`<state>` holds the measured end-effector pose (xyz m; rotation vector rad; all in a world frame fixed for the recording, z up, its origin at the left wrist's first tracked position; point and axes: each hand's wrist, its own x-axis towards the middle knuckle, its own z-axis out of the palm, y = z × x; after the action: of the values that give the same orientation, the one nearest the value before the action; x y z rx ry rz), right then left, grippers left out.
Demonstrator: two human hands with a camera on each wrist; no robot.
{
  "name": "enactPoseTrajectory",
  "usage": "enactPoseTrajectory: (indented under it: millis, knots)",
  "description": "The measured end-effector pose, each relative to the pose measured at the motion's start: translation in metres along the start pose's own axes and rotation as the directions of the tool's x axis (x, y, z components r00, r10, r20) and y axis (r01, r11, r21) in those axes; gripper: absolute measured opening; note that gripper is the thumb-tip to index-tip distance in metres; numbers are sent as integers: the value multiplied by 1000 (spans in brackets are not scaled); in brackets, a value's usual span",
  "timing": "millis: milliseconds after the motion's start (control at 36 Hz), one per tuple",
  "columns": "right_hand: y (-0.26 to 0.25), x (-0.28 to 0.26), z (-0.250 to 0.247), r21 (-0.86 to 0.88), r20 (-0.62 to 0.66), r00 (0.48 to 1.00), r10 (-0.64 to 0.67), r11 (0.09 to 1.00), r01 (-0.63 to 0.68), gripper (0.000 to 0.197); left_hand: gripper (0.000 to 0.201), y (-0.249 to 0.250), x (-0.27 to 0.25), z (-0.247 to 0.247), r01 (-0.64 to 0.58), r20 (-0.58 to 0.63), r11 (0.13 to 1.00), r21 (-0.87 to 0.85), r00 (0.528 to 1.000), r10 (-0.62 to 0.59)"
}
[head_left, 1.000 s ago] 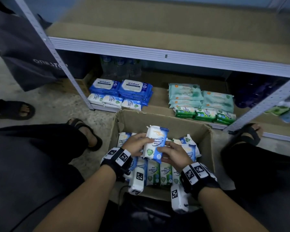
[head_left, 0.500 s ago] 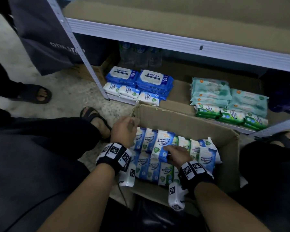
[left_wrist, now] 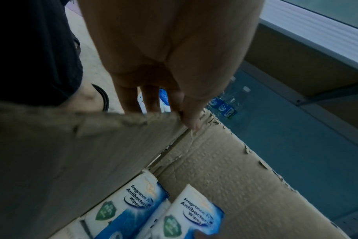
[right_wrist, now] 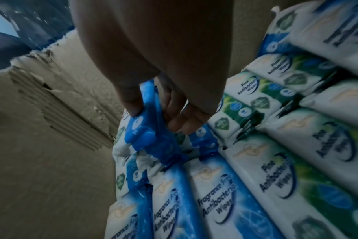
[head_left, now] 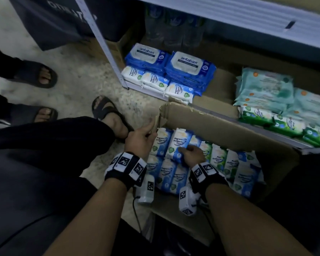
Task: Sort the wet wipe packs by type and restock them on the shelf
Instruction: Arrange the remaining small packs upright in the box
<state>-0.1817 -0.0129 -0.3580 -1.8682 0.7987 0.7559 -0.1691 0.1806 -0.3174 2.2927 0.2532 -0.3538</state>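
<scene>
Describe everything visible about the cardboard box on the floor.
The cardboard box is brown corrugated board, open-topped, its rim ragged and torn. It sits on the floor against the shelf front, packed with upright blue wipe packs and green wipe packs. The left hand grips its near-left corner; the right hand reaches inside.

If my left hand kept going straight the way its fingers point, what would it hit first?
Probably the small blue and white wipe packs at the shelf's front edge; the left hand grips the cardboard box corner, pointing there. Depth is unclear.
</scene>
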Motion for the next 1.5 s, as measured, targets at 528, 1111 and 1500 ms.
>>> enactPoseTrajectory:
  millis: [528, 1111, 1500]
  knots:
    - [4, 34, 22, -242, -99, 989, -111, 967, 85, 41, 49, -13, 14, 6, 21, 66, 987, -158, 998, -11]
    - [56, -6, -61, -85, -194, 978, -73, 995, 57, 27, 51, 59, -26, 27, -101, -262, 964, 248, 950, 167]
    - [102, -44, -140, -83, -313, 949, -45, 996, 19, 37, 42, 111, -50, 102, -128, 263, 976, 178, 962, 78]
